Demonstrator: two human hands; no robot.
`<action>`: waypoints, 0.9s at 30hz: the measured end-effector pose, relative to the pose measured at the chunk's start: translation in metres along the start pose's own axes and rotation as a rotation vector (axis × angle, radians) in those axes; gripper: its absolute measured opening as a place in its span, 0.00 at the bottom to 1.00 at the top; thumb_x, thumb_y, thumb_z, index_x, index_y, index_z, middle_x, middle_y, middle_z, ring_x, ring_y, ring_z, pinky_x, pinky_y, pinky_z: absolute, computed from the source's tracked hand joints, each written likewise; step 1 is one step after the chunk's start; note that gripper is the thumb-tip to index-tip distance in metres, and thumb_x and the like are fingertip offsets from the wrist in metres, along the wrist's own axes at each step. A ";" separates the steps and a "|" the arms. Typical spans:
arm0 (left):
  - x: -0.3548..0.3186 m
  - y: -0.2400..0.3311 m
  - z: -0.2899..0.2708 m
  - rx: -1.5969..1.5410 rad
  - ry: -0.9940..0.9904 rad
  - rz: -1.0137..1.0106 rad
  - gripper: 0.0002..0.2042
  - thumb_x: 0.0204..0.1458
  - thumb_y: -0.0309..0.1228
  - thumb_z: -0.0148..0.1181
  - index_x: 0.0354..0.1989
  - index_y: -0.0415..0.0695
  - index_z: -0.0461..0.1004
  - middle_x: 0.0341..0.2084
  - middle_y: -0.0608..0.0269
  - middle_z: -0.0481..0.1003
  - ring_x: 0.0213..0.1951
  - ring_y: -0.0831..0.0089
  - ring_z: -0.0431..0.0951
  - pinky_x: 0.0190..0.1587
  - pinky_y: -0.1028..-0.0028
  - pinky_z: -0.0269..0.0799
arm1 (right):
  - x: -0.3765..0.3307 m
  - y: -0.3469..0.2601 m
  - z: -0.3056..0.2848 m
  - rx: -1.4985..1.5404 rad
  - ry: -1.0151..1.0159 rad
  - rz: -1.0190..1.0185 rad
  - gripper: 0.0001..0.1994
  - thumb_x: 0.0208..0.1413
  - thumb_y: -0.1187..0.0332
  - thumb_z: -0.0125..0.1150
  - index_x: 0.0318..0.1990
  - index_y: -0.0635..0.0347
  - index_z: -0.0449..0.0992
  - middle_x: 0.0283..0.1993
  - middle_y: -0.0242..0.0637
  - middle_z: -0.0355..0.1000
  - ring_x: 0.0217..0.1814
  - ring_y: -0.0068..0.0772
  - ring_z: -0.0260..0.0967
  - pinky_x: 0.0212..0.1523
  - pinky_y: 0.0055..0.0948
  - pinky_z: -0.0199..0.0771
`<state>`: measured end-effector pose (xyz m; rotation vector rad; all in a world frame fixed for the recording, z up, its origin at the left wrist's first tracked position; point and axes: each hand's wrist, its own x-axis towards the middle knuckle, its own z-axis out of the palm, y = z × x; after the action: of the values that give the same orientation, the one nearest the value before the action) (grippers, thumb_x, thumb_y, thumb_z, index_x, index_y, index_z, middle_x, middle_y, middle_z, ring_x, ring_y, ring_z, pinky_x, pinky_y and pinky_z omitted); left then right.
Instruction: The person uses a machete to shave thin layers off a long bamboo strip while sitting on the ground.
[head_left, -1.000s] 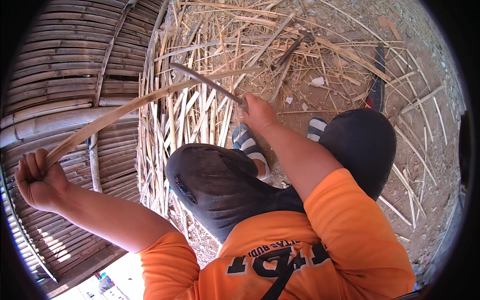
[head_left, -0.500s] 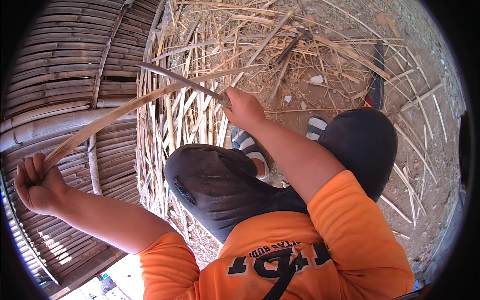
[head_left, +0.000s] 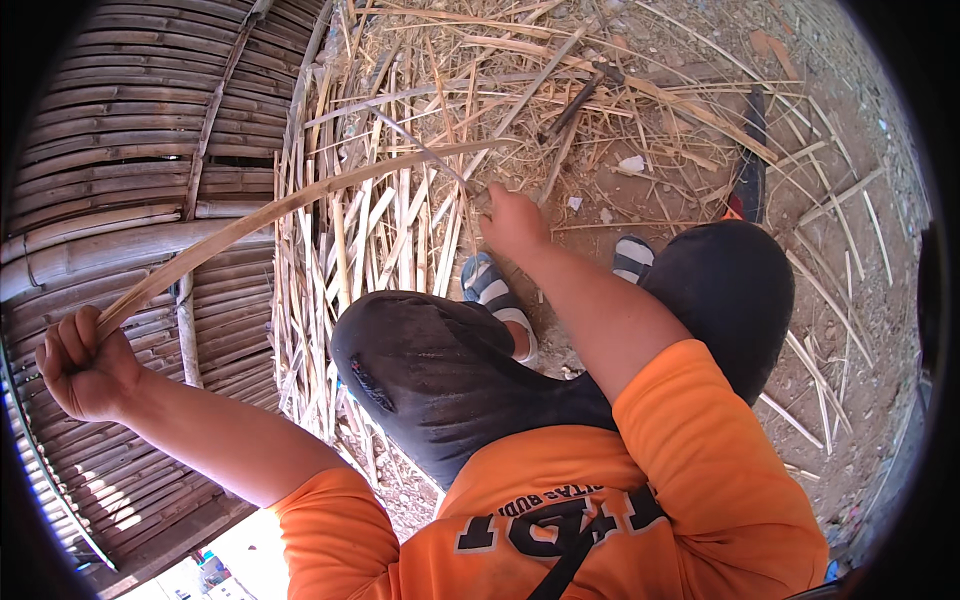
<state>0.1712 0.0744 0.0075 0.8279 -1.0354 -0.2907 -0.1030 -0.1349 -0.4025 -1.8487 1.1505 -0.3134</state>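
My left hand (head_left: 90, 365), out at the far left, is closed around the near end of a long, flat bamboo strip (head_left: 240, 222). The strip rises to the right in a gentle curve, and its thin far end reaches over the litter ahead of me. My right hand (head_left: 515, 222), in front of my knees, is closed on the handle of a long-bladed knife (head_left: 425, 148). Its blade points up and left, seen almost edge-on, and crosses the strip near its far part. Whether blade and strip touch I cannot tell. My fingers hide most of the handle.
A slatted bamboo wall or platform (head_left: 110, 140) fills the left side. Split bamboo strips (head_left: 400, 220) lie heaped beside it, with shavings (head_left: 480, 60) farther ahead. A dark long object (head_left: 750, 160) lies at the right, beyond my knee. My sandalled feet (head_left: 495, 290) are below my hands.
My right hand has moved a little right and nearer, and the knife blade has turned from broad to nearly edge-on, its tip swinging right. My left hand and the strip have shifted slightly.
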 end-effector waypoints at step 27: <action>0.009 -0.012 0.041 0.019 0.056 0.008 0.19 0.47 0.20 0.54 0.12 0.53 0.52 0.12 0.75 0.46 0.16 0.79 0.46 0.23 0.74 0.44 | 0.029 0.042 0.036 0.256 -0.279 0.446 0.08 0.46 0.74 0.56 0.24 0.70 0.77 0.15 0.50 0.70 0.18 0.44 0.74 0.23 0.39 0.73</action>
<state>0.1430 0.0422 0.0145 0.8444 -0.9899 -0.2499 -0.0897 -0.1443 -0.4628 -1.3209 1.2242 0.0512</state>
